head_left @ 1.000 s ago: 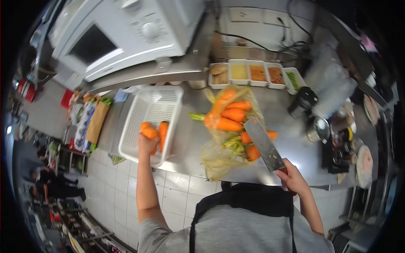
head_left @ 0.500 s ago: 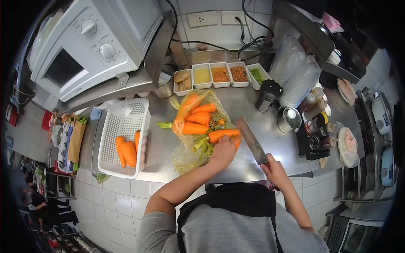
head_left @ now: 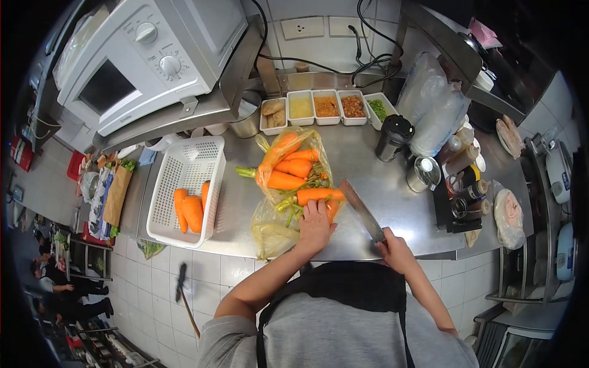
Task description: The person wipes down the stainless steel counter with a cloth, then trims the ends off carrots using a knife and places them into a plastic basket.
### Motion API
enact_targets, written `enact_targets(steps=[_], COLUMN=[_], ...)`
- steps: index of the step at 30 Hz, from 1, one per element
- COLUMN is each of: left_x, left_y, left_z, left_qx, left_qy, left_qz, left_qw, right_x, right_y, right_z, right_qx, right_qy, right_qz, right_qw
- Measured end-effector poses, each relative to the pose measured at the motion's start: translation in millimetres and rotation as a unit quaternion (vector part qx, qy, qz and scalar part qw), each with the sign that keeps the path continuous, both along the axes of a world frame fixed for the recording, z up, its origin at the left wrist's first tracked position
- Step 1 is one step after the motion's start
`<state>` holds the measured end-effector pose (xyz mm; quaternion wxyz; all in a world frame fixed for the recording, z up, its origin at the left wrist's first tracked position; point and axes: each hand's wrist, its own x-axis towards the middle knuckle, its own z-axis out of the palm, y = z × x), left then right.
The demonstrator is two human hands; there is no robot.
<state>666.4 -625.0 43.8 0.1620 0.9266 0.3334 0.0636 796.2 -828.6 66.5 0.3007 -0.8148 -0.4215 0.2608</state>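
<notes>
My left hand [head_left: 316, 228] has its fingers on the near side of an orange carrot [head_left: 321, 194], close to its leafy end, with the thumb apart on the right. Another carrot [head_left: 332, 210] shows partly beneath. My right hand [head_left: 396, 250] grips the handle of a broad-bladed knife [head_left: 362, 213]. The blade slants up and left, its tip by the right end of the held carrot; whether they touch I cannot tell. Behind, several carrots [head_left: 286, 180] with green stem stubs lie in and on a yellowish plastic bag [head_left: 273, 233].
To the left stands a white perforated basket [head_left: 157, 211] holding a few carrots. White tubs of chopped food [head_left: 326, 104] line the back. A black-lidded flask [head_left: 393, 140], a metal canister [head_left: 423, 173] and a black bottle caddy [head_left: 457, 211] stand right. A microwave [head_left: 150, 67] overhangs the back left.
My left hand and the carrot under it have shifted left, and the fingers lie straighter. My right hand keeps the knife nearly still. The view has tilted slightly; a long-handled tool shows on the floor.
</notes>
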Motion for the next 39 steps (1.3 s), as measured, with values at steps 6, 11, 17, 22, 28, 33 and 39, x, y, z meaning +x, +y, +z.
enact_targets(steps=[6,11,17,22,28,33,39], left_x=[-10,-19,-36,-81,-129,-152,-137], left_y=[-6,20,64,76,44,34,62], left_z=[-18,-15,15,-1,-50,-12,1], left_qx=[0.012,-0.168,-0.442,-0.463,-0.408,-0.041,0.032], left_qy=[-0.007,-0.036,-0.254,-0.512,-0.591,-0.218,-0.022], left_qz=[0.001,0.066,0.106,0.237,0.351,0.318,0.121], left_qw=[1.0,0.983,0.854,0.683,0.601,0.922,0.992], right_x=[-1,-1,-1,-3,-21,-19,-26], right_y=[14,20,20,20,40,51,61], right_z=[4,2,2,32,20,6,21], right_qx=[0.002,-0.025,-0.006,-0.004,0.005,-0.067,-0.04], right_qy=[-0.043,-0.034,-0.057,0.007,0.013,-0.026,0.041], right_qz=[0.006,0.022,0.031,0.025,0.194,0.2,0.203], right_qw=[0.999,0.999,0.998,1.0,0.981,0.977,0.977])
